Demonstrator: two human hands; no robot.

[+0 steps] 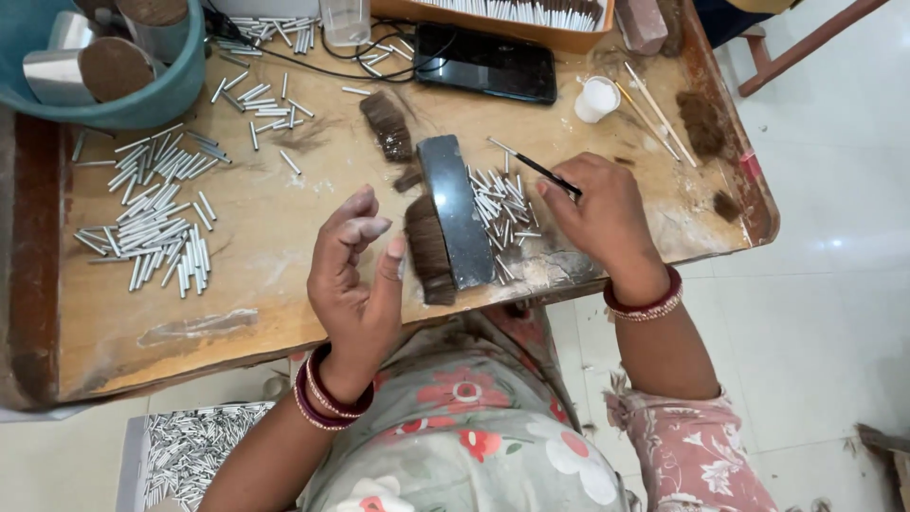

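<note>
My left hand (355,275) hovers over the wooden table (275,246) with its fingers apart and nothing in it, just left of a flat bundle of brown bristle hair (428,256). A dark grey stone slab (456,210) lies on that hair. My right hand (602,220) rests palm down beside a heap of short silver metal tubes (495,210) and pinches a thin dark stick (545,173) at its fingertips. A second tuft of brown hair (387,123) lies beyond the slab.
Several silver tubes (156,223) lie spread over the left of the table. A teal basin (142,100) with metal rolls stands far left. A black phone (485,62), a white cup (596,99) and a box of tubes (190,446) below the table are also here.
</note>
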